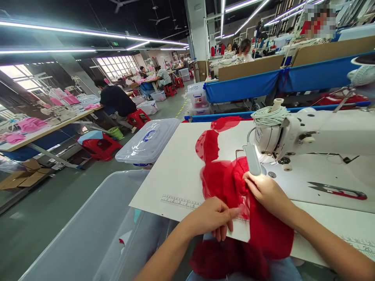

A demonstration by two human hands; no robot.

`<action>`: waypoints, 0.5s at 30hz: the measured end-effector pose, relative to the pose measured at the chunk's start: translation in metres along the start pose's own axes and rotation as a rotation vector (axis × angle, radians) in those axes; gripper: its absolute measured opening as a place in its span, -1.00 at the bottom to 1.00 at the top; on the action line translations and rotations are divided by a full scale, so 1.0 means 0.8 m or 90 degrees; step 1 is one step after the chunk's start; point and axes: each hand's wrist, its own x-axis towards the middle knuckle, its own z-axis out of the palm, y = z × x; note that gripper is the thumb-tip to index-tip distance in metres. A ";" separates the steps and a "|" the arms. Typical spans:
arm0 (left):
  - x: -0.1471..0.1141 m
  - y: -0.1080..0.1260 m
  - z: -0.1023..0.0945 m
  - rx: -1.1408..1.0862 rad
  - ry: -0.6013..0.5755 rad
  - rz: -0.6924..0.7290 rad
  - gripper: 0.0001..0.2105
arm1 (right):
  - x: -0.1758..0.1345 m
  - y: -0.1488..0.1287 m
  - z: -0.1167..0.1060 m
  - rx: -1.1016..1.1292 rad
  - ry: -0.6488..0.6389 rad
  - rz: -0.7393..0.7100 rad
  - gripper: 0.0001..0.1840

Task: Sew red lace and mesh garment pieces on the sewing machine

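Red fabric (263, 230) with sheer lace-like parts lies across the white sewing table (175, 168) and hangs over its front edge onto my lap. My right hand (268, 193) pinches the fabric's edge close to the needle area of the white sewing machine (331, 128). Below and to the left, my left hand (215, 216) hovers at the table's front edge, thumb stretched out and fingers loosely curled apart, with nothing visible in it. Sheer red pieces (209, 146) spread behind the main bundle. The stitching point is hidden behind a grey attachment (252, 158).
Thread snips (336, 190) lie on the machine bed at right. A ruler strip (180, 201) runs along the table front. An open plastic bin (79, 230) stands at left, a lidded bin (149, 140) behind it. Other people sit at machines farther off.
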 end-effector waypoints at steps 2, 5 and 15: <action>-0.001 -0.005 0.008 -0.211 -0.161 0.021 -0.42 | -0.013 0.008 -0.013 0.092 0.005 0.052 -0.64; 0.003 -0.003 0.027 -0.459 -0.275 0.048 -0.45 | -0.034 0.017 -0.029 0.372 0.048 0.206 -0.55; 0.078 0.035 0.046 -1.044 0.181 0.149 -0.60 | -0.052 0.011 -0.022 0.656 0.129 0.338 -0.43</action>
